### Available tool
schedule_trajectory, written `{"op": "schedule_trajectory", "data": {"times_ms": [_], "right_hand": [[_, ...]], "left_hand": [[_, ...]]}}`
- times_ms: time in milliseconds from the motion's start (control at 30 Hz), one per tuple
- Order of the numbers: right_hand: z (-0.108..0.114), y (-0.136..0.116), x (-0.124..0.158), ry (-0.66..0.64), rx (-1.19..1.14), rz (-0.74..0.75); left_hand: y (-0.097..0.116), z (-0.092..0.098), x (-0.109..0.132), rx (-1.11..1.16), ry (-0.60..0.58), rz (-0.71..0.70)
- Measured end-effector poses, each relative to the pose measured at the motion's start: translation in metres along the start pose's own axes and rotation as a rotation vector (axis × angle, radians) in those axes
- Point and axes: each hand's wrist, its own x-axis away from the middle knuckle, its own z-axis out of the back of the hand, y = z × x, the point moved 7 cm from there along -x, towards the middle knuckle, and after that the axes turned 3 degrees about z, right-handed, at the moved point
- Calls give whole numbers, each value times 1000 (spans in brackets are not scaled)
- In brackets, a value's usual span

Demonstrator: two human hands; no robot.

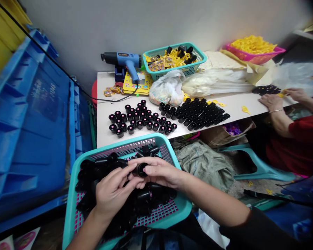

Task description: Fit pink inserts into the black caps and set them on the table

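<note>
Between my two hands is a small black plastic cup (pixel 140 169), its round opening facing right. My left hand (pixel 114 187) is closed, fingertips gripping the cup's left side and underside. My right hand (pixel 159 170) wraps the other side, its thumb at the opening; a bit of pink shows by the thumb, too small to name. Both hands are above a turquoise basket (pixel 70 205) filled with loose black cups (pixel 143 196). Beyond it, on the white table (pixel 104 137), stand several black cups with pink dots (pixel 130 129) and a tight block of black cups (pixel 198 111).
A heat gun (pixel 131 64) with a cord stands at the table's back left. Near it are a turquoise basket of yellow parts (pixel 156 74) and a plastic bag (pixel 168 88). Blue crates (pixel 33 132) rise at left. At right, a person's hands (pixel 273 102) work beside a stool (pixel 261 166).
</note>
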Motion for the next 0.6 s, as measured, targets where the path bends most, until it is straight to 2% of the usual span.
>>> {"op": "schedule_trajectory", "data": {"times_ms": [200, 333, 400, 500, 600], "right_hand": [[3, 2, -1, 53, 124, 47], [1, 2, -6, 28, 244, 8], [0, -5, -10, 19, 450, 4], [-10, -35, -16, 31, 991, 191], [-33, -55, -24, -85, 1353, 325]], "left_hand": [[-2, 0, 5, 40, -22, -36], [-13, 3, 4, 97, -3, 44], [-21, 5, 3, 153, 11, 105], [-40, 4, 2, 233, -10, 252], [-60, 2, 5, 347, -17, 432]]}}
